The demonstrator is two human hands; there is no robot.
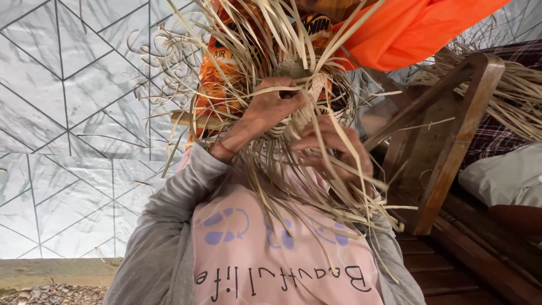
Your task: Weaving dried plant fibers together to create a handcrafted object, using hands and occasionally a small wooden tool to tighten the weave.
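At frame centre, the left hand (pixel 271 110) clamps the half-woven straw basket (pixel 299 107) while the right hand (pixel 333 149), at four o'clock, pinches loose strips (pixel 339 192); keeping them taut should tighten the weave.

A wooden frame (pixel 451 135) of angled brown beams is seen at the right of the frame, and loose pale straw strips (pixel 519 96) are draped over its top at the upper right. Below it, dark wooden boards (pixel 451 277) are seen at the lower right. A white cloth bundle (pixel 502 175) is laid at the right edge, against a dark plaid fabric (pixel 497 135). At the lower left, a strip of bare floor (pixel 56 271) is shown, with small stones and debris (pixel 51 295) scattered at the bottom left corner.
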